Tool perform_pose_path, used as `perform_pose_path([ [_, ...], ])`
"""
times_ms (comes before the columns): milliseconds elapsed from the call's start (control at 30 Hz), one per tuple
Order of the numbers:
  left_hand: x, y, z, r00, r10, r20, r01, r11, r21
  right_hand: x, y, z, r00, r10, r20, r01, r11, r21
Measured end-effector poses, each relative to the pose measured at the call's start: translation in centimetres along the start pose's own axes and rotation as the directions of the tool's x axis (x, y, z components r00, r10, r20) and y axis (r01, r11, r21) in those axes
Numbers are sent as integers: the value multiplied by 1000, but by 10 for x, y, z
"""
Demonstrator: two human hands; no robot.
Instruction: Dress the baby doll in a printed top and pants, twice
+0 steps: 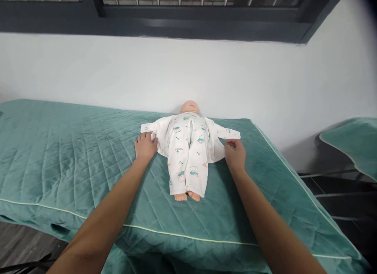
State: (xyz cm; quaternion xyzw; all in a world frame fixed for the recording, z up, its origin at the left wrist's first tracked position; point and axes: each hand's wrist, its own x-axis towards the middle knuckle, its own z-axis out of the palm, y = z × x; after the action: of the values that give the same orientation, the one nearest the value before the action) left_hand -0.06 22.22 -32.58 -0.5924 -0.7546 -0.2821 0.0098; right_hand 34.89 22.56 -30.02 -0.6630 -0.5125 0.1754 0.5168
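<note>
A baby doll [189, 106] lies on its back with its head by the wall and its bare feet toward me. White baby trousers [179, 164] with small printed figures cover its legs and reach up over its front. Beneath them a matching white baby shirt [216, 152] is spread, both sleeves stretched out sideways. My left hand [145, 146] is closed at the shirt's left edge, just below the sleeve. On the other side, my right hand [235, 152] pinches the shirt's right edge under the sleeve. The fingertips are partly hidden.
The doll lies on a bed with a green quilted cover [88, 156], edged in pale piping. A white wall [118, 70] stands behind, below a dark window frame [191, 26]. To the right are green fabric [353, 142] and metal bars [338, 194].
</note>
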Motion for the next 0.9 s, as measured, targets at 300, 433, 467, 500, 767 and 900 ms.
perform_pose_path([
  [300,36,10,8,985,-165,44,159,981,110,63,-8,35,953,100,287,-72,992,-107],
  [433,43,9,13,980,-185,67,186,983,-9,52,-17,29,898,102,428,-86,995,-56],
  [467,45,8,15,977,-199,72,204,977,-66,49,-19,26,879,123,460,-119,992,-38],
  [500,48,8,16,975,-208,74,217,967,-132,46,-21,22,863,156,480,-178,984,-1],
  [767,75,18,29,993,-110,50,117,782,-612,42,-38,9,796,139,589,-448,789,420],
  [900,76,19,30,988,-107,112,155,612,-775,43,-75,0,865,109,490,-342,843,416],
])
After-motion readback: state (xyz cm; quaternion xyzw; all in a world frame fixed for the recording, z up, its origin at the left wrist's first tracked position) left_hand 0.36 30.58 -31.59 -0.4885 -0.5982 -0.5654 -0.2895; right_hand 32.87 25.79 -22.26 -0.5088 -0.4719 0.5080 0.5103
